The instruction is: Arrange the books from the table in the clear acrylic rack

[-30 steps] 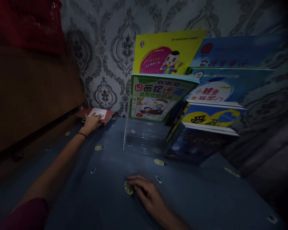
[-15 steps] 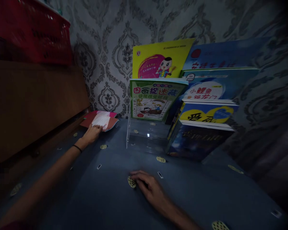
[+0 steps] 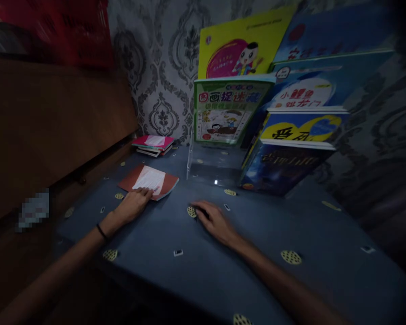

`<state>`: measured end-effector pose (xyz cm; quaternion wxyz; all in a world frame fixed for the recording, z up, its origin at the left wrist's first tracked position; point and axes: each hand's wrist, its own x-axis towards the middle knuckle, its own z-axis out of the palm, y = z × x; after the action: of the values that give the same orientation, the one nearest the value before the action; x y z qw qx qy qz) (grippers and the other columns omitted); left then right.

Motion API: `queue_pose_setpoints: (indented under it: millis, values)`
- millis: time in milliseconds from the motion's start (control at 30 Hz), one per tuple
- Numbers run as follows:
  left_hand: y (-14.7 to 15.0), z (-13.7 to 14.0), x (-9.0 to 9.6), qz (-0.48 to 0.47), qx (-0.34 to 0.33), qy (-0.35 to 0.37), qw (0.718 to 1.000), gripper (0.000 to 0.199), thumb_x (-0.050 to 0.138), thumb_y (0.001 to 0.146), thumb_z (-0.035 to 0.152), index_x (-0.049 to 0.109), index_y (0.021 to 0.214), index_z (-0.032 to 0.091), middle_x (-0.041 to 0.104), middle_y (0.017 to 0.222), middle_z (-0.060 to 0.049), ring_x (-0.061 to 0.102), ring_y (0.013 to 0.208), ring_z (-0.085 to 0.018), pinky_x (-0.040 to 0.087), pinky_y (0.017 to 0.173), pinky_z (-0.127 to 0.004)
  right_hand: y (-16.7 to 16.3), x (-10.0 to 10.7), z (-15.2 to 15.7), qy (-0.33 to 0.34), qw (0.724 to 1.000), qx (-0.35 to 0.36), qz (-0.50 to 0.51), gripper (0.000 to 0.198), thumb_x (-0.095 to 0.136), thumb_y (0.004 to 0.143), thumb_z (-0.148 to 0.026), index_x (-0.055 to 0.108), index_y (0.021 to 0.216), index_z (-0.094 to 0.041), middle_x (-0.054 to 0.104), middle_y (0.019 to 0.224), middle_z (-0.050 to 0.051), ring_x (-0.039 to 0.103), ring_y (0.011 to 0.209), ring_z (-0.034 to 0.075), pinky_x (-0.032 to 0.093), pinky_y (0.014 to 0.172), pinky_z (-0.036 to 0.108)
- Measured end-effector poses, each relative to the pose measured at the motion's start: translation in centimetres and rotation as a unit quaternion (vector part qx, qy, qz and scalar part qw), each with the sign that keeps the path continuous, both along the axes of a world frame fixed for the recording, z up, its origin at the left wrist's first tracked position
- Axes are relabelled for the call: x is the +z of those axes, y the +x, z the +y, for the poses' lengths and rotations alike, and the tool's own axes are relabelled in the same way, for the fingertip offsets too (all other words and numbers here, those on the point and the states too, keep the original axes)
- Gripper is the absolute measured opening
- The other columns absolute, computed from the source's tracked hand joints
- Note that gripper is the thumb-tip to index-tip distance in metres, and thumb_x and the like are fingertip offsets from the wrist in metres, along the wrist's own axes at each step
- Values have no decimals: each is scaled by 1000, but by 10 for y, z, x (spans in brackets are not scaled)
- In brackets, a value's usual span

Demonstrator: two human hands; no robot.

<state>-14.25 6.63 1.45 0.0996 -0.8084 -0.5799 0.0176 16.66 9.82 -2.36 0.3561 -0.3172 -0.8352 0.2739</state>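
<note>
Orange Book in Hand, Short of the Rack

A person in a dim room has an orange book (image 3: 150, 177) by its near edge on a blue spotted table (image 3: 209, 257). The left hand (image 3: 138, 202) does the holding, its fingers across the cover near that edge and its thumb out of sight. The right hand (image 3: 216, 221) lies idle on the tabletop beside a yellow dot, loosely curled around nothing.

The orange book lies in front of a small pile (image 3: 154, 143) and apart from it. The pile sits by the wall next to a wooden cabinet (image 3: 64, 108), a pink cover on top; how many books are in it is hard to count.

To the right of both stands a clear rack (image 3: 216, 177). Two covers show on its left side, a yellow book (image 3: 230, 49) behind and a green book (image 3: 223, 115) in front. On its right side, covers rise in four rows, a dark blue book (image 3: 284, 167) foremost.

Judging by how things lie, matters stand partway: many books are upright in the rack, while the orange book is off the pile but not in the rack, and the pile's books lie flat.
</note>
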Motion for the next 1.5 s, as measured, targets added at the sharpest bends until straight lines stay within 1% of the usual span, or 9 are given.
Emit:
queue_pose_setpoints:
  millis: [200, 333, 500, 667, 867, 933, 1033, 1167, 1500]
  values:
    - [86, -86, -15, -13, -113, 43, 993, 33, 44, 101, 22, 56, 130, 12, 66, 118, -18, 64, 104, -30, 56, 83, -44, -2, 13, -25, 98, 995, 18, 29, 30, 45, 101, -29, 68, 119, -22, 72, 123, 11, 63, 120, 26, 46, 107, 51]
    - [116, -110, -18, -104, -200, 46, 973, 42, 43, 103, 44, 55, 132, 15, 66, 124, -14, 62, 116, -27, 52, 97, -43, -2, 4, -27, 82, 995, 61, -15, 31, 46, 101, -30, 67, 121, -20, 73, 121, 10, 64, 119, 24, 44, 111, 50]
    - [80, -76, -23, -172, -147, -1, 974, 45, 38, 105, 40, 50, 142, 18, 57, 145, -13, 51, 137, -25, 42, 113, -48, -4, -11, -22, 78, 990, 65, -96, 34, 51, 98, -27, 64, 128, -19, 67, 132, 13, 56, 132, 26, 37, 117, 54]
    - [36, -33, -30, -185, -15, -35, 982, 51, 34, 104, 40, 45, 149, 17, 43, 158, -12, 34, 149, -25, 31, 121, -48, -4, -13, -21, 87, 989, 66, -98, 33, 52, 98, -26, 65, 128, -21, 64, 137, 12, 54, 135, 27, 38, 117, 56]
    - [38, -31, -22, -139, 36, -22, 989, 50, 33, 104, 37, 45, 149, 17, 41, 159, -13, 37, 148, -29, 31, 119, -53, 1, -7, -15, 89, 986, 43, -135, 35, 50, 99, -26, 62, 132, -22, 61, 142, 11, 51, 137, 26, 39, 115, 56]
    - [44, -40, -19, -113, 20, 13, 993, 44, 35, 104, 34, 54, 140, 16, 51, 152, -15, 48, 139, -31, 28, 119, -57, 3, -6, -13, 85, 985, 36, -144, 36, 49, 99, -24, 62, 132, -18, 60, 143, 13, 52, 137, 27, 41, 114, 56]
    - [49, -59, -16, -115, -89, 10, 989, 43, 43, 102, 44, 59, 133, 19, 58, 142, -15, 56, 127, -30, 39, 112, -55, 4, -5, -11, 81, 986, 36, -144, 35, 50, 99, -23, 63, 130, -17, 61, 142, 14, 53, 136, 27, 40, 114, 56]
    - [51, -79, -13, -138, -201, -26, 969, 70, 52, 91, 67, 47, 145, 23, 54, 141, -17, 52, 126, -33, 51, 98, -50, 4, -6, -10, 80, 987, 33, -136, 35, 50, 99, -24, 63, 131, -20, 61, 142, 11, 52, 136, 26, 41, 114, 56]
    - [55, -78, -13, -83, -275, 110, 952, 32, 35, 107, 33, 59, 116, 15, 73, 107, -12, 69, 101, -22, 57, 75, -31, 8, 2, -6, 15, 994, 55, -95, 36, 48, 100, -32, 67, 126, -16, 62, 141, 14, 51, 137, 26, 36, 116, 53]
